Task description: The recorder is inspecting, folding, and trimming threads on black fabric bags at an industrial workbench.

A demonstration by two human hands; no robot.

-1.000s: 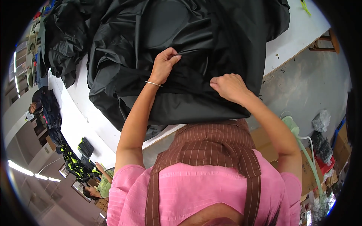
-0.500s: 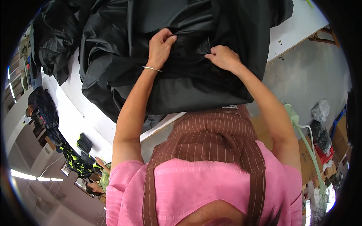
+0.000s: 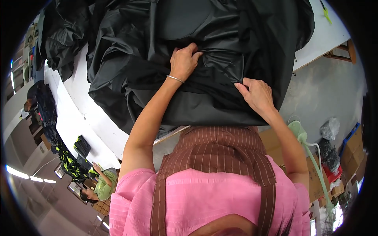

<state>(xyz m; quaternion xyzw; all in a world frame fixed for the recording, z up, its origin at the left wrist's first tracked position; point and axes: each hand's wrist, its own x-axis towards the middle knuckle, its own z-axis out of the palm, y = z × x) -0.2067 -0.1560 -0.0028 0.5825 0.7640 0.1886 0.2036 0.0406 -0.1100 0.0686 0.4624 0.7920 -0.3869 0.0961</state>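
A large sheet of black, slightly shiny fabric [image 3: 204, 104] lies in loose folds over the white table and hangs over its near edge toward my apron. My left hand [image 3: 184, 61], with a thin bangle at the wrist, pinches a fold of it near the middle. Lower and to the right, my right hand [image 3: 258, 94] grips another part of the same fabric between thumb and fingers. Between the two hands the cloth is drawn into creases. Whether the fabric is a garment or a cover I cannot tell.
The white table [image 3: 100, 122] runs off to the left, with a dark bundle [image 3: 82, 146] on it. A person in a green top [image 3: 104, 188] is beside it at lower left. On the right stand a pale green fan [image 3: 297, 129] and cardboard boxes [image 3: 352, 147].
Both hands have moved right and nearer to me, still gripping the black fabric. The right hand moved further, and the cloth between the hands is stretched into longer creases.
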